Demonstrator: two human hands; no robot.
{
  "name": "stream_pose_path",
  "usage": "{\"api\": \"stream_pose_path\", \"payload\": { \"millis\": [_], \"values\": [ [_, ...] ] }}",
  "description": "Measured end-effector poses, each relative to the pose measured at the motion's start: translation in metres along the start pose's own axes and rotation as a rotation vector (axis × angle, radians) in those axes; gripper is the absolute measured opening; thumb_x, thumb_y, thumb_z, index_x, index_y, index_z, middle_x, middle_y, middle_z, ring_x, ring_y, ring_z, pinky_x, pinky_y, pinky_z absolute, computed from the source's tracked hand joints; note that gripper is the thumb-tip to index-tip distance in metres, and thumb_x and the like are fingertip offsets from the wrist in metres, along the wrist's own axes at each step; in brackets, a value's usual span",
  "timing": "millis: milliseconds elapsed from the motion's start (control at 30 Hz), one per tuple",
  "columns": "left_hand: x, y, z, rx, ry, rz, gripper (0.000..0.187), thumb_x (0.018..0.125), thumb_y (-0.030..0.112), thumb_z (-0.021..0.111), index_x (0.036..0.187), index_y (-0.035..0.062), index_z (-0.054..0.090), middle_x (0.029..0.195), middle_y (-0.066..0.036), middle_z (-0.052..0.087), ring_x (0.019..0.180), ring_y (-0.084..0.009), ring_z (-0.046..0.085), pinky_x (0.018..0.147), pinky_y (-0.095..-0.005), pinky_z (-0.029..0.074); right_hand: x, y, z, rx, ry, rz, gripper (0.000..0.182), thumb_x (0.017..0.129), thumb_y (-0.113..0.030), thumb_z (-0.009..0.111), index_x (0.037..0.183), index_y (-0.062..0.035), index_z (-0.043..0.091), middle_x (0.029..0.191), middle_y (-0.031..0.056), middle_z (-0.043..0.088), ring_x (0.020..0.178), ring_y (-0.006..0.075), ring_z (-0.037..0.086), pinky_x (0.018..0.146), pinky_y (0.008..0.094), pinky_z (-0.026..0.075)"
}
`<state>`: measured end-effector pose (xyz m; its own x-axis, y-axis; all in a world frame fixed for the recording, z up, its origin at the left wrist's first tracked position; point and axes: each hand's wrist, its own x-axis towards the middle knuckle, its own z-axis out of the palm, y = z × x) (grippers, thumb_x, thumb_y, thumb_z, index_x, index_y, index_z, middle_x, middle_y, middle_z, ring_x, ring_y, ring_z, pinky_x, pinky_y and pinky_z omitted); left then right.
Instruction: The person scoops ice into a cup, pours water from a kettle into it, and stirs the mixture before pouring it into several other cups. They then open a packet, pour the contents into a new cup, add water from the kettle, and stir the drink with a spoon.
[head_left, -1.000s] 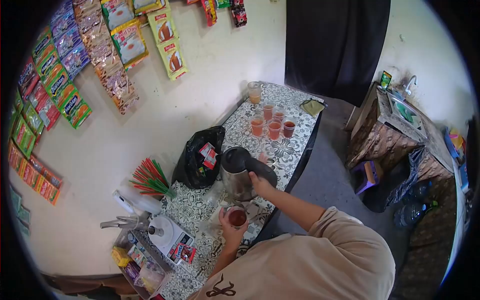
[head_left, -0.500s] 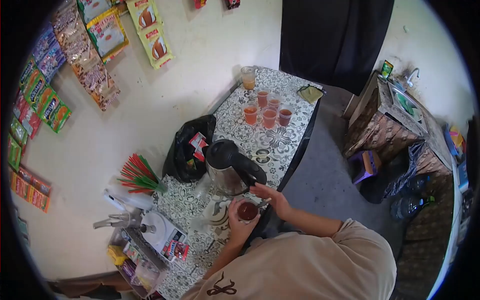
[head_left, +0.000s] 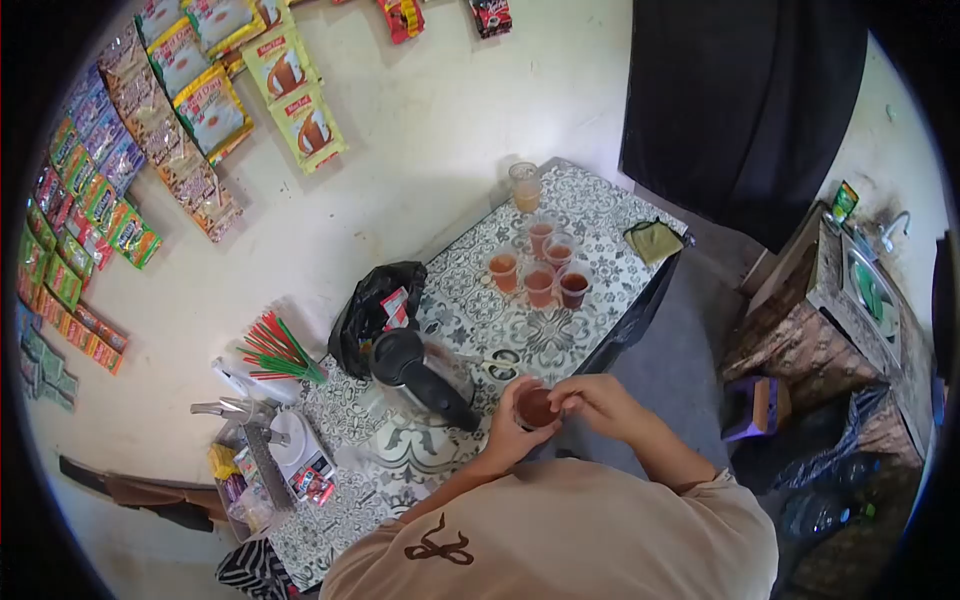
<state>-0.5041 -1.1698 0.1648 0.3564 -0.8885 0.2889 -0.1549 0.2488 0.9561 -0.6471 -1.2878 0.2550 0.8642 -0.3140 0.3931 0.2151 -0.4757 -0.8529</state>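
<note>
My left hand (head_left: 506, 434) is wrapped around a clear cup of reddish-brown drink (head_left: 537, 406) at the table's near edge. Over the right side of its rim, my right hand (head_left: 603, 406) is closed in a pinch where a thin spoon handle stuck out earlier; the fingers now mostly hide it. Left of the cup stands an electric kettle (head_left: 425, 385) with a black lid and handle. Farther back, several plastic cups of reddish drink (head_left: 540, 287) are grouped together, one darker than the others. A pair of scissors (head_left: 500, 363) lies behind the held cup.
The patterned table (head_left: 545, 335) also carries a black plastic bag (head_left: 350, 325), red and green straws (head_left: 280, 350), a white scale (head_left: 292, 443), a tall cup (head_left: 524, 188) and a folded cloth (head_left: 654, 242). Sachet strips (head_left: 205, 195) hang on the wall. A sink (head_left: 870, 285) is at right.
My right hand has gone from open beside the kettle handle to a pinch at the cup's rim. The kettle's handle has swung toward me, and the view has shifted.
</note>
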Motion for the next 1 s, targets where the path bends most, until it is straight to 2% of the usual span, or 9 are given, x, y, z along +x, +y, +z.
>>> {"api": "stream_pose_path", "payload": {
  "millis": [133,233,367,467,700,733,867,967,1000],
  "values": [
    [0.047,-0.018,0.030,0.047,0.137,0.120,0.082,0.064,0.000,0.075,0.128,0.0035,0.025,0.117,-0.013,0.047,0.110,-0.0224,0.048,0.095,-0.0334,0.038,-0.001,0.033,-0.039,0.331,0.382,-0.002,0.020,0.095,-0.017,0.040,0.099,-0.0015,0.052,0.082,0.0074,0.060,0.063,0.0123,0.054,0.057,0.0233,0.045],
    [0.073,-0.026,0.035,0.160,0.213,0.132,0.083,0.063,-0.003,0.074,0.128,0.0020,0.023,0.116,-0.014,0.046,0.109,-0.0227,0.048,0.095,-0.0331,0.038,0.010,0.069,-0.048,0.701,0.694,-0.061,0.019,0.095,-0.020,0.040,0.100,-0.0029,0.046,0.084,0.0108,0.058,0.062,0.0136,0.053,0.056,0.0249,0.046],
    [0.093,-0.034,0.043,0.143,0.346,0.066,0.085,0.062,-0.004,0.074,0.129,0.0032,0.022,0.117,-0.015,0.045,0.110,-0.0224,0.046,0.095,-0.0333,0.038,0.013,0.100,-0.060,0.828,0.723,0.053,0.019,0.096,-0.023,0.038,0.100,-0.0049,0.043,0.089,0.0136,0.056,0.065,0.0165,0.056,0.060,0.0275,0.048],
    [0.109,-0.048,0.041,0.180,0.442,0.084,0.085,0.062,-0.002,0.076,0.129,0.0036,0.024,0.116,-0.014,0.045,0.110,-0.0222,0.047,0.094,-0.0316,0.039,0.013,0.111,-0.071,1.073,0.923,0.097,0.020,0.096,-0.025,0.038,0.100,-0.0060,0.043,0.093,0.0133,0.056,0.071,0.0192,0.058,0.066,0.0295,0.050],
    [0.151,-0.108,0.009,0.105,0.706,0.101,0.085,0.064,-0.007,0.072,0.130,0.0083,0.019,0.116,-0.013,0.042,0.100,-0.0216,0.052,0.081,-0.0301,0.048,-0.018,0.132,-0.119,0.915,1.094,-0.075,0.018,0.095,-0.025,0.039,0.099,-0.0083,0.044,0.100,0.0116,0.056,0.087,0.0215,0.057,0.081,0.0337,0.047],
    [0.158,-0.118,0.000,0.391,0.731,0.229,0.085,0.066,-0.005,0.072,0.130,0.0095,0.019,0.118,-0.014,0.042,0.095,-0.0216,0.054,0.073,-0.0296,0.051,-0.025,0.132,-0.125,0.890,1.110,-0.072,0.017,0.095,-0.025,0.040,0.099,-0.0084,0.044,0.099,0.0111,0.056,0.088,0.0216,0.057,0.082,0.0328,0.046],
    [0.175,-0.129,-0.011,0.256,0.848,-0.044,0.085,0.067,0.000,0.073,0.131,0.0126,0.018,0.119,-0.017,0.042,0.098,-0.0232,0.053,0.075,-0.0306,0.049,-0.057,0.146,-0.141,0.829,1.186,-0.061,0.016,0.095,-0.024,0.041,0.097,-0.0091,0.045,0.098,0.0109,0.056,0.088,0.0214,0.057,0.082,0.0322,0.046],
    [0.182,-0.134,-0.016,0.314,0.834,0.027,0.087,0.066,0.001,0.074,0.131,0.0129,0.018,0.120,-0.018,0.041,0.103,-0.0241,0.050,0.081,-0.0331,0.048,-0.077,0.153,-0.145,0.810,1.231,-0.045,0.016,0.095,-0.024,0.042,0.096,-0.0091,0.045,0.099,0.0104,0.056,0.089,0.0208,0.057,0.081,0.0319,0.046],
    [0.182,-0.133,-0.016,0.101,0.798,0.039,0.088,0.065,-0.003,0.073,0.132,0.0092,0.018,0.120,-0.019,0.041,0.108,-0.0251,0.047,0.081,-0.0312,0.049,-0.081,0.152,-0.146,0.797,1.251,-0.034,0.016,0.094,-0.025,0.043,0.096,-0.0092,0.045,0.099,0.0101,0.056,0.089,0.0207,0.057,0.081,0.0320,0.046]
  ]
}}
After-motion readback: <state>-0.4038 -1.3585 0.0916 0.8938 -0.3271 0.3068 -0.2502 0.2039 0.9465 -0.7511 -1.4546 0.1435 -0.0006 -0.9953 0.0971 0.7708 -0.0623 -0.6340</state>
